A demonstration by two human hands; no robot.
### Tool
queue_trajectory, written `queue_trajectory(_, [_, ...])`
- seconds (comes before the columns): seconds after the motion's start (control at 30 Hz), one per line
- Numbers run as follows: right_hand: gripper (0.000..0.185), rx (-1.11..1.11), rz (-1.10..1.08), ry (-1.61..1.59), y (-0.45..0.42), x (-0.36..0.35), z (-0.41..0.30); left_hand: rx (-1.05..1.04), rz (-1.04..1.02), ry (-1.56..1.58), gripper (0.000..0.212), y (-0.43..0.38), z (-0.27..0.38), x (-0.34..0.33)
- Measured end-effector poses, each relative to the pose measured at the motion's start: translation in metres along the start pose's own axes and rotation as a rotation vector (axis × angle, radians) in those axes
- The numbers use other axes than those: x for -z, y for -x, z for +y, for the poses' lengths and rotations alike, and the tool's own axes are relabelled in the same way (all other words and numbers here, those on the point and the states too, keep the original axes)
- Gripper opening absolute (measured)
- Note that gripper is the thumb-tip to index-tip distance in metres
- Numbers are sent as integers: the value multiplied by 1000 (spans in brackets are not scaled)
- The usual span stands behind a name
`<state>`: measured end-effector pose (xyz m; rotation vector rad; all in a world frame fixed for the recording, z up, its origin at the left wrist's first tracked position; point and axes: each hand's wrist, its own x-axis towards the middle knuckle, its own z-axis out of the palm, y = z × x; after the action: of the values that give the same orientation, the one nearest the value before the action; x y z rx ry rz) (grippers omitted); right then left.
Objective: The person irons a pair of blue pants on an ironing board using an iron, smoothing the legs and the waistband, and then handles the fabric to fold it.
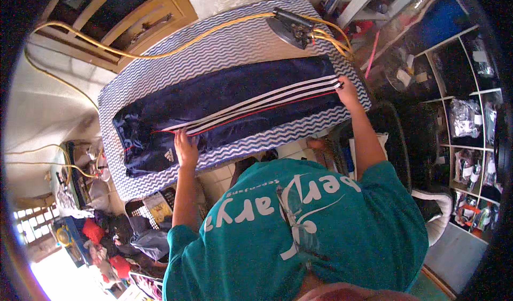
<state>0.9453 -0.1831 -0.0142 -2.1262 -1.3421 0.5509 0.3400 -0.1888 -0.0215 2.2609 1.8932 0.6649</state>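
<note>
Dark blue Adidas track pants (248, 84) lie lengthwise on a padded table with a blue-and-white zigzag cover (236, 40), white stripes and red piping running along them. My left hand (186, 146) rests on the fabric at the stripes' left end, beside the white logo; its fingers touch the cloth, and whether they pinch it is unclear. At the right end of the stripes, my right hand (348, 92) grips the edge of the pants between thumb and fingers. Behind the pants, near the table's far right corner, an iron (290, 30) with a yellow cord lies tipped over.
The yellow cord (192, 46) runs over the table's far side to the left. White-framed shelves (447, 120) with bagged items stand at right. A black plastic basket (140, 211) and piled clothes (100, 245) are at lower left. A wooden-framed panel (120, 16) stands behind the table.
</note>
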Motion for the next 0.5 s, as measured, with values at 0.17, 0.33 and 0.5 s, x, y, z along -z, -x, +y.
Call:
queue_trajectory(0.17, [34, -125, -40, 432, -1, 10, -34, 65, 0, -94, 44, -26, 4, 11])
queue_trajectory(0.33, [33, 473, -5, 252, -50, 5, -65, 144, -2, -96, 31, -91, 7, 25])
queue_trajectory(0.5, [23, 593, -251, 252, -98, -18, -63, -35, -89, -120, 31, -156, -31, 6])
